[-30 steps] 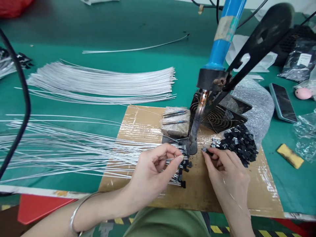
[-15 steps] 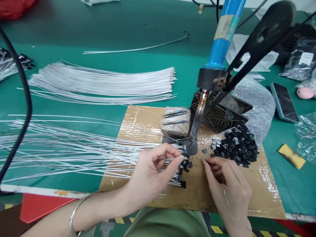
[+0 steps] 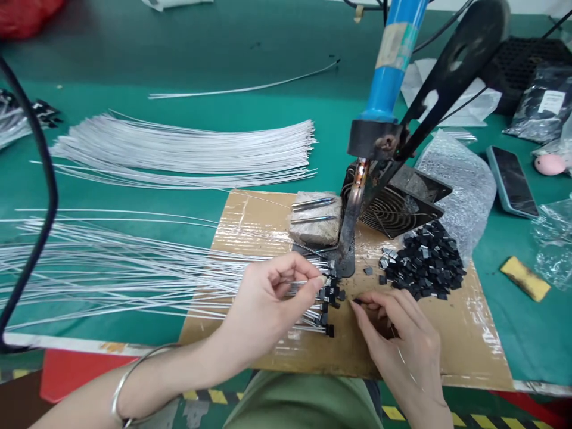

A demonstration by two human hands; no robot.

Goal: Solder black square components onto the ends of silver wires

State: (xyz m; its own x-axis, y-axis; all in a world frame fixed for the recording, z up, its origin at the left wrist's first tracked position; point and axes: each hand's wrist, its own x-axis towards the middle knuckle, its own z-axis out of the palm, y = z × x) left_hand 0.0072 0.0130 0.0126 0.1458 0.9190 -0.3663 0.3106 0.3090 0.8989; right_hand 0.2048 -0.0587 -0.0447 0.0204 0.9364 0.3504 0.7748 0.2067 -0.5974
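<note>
My left hand point(image 3: 279, 304) pinches the end of a white wire between thumb and forefinger, over the row of wires with black ends point(image 3: 329, 330) on the cardboard. To its right, my right hand point(image 3: 400, 339) has thumb and forefinger closed on a small black cap point(image 3: 357, 301). A thin shiny strand point(image 3: 404, 362) runs across that palm. Behind the right hand lies a heap of small black caps point(image 3: 429, 262), with a few loose ones beside it. The hot end of a blue soldering iron point(image 3: 388, 89) points down on its stand point(image 3: 346, 259), just behind my left fingertips.
A bundle of white wires point(image 3: 192, 149) lies across the green mat. Wire-like metal rods rest on a block point(image 3: 315, 229) beside a small fan point(image 3: 388, 211). Bubble wrap point(image 3: 469, 185), a phone point(image 3: 513, 180) and a yellow sponge point(image 3: 525, 278) are to the right. A black cable point(image 3: 42, 179) hangs at left.
My right hand has moved left, closer to the wire ends, and a black cap now shows at its fingertips. My left hand keeps its pinch on the wire. The view has shifted slightly.
</note>
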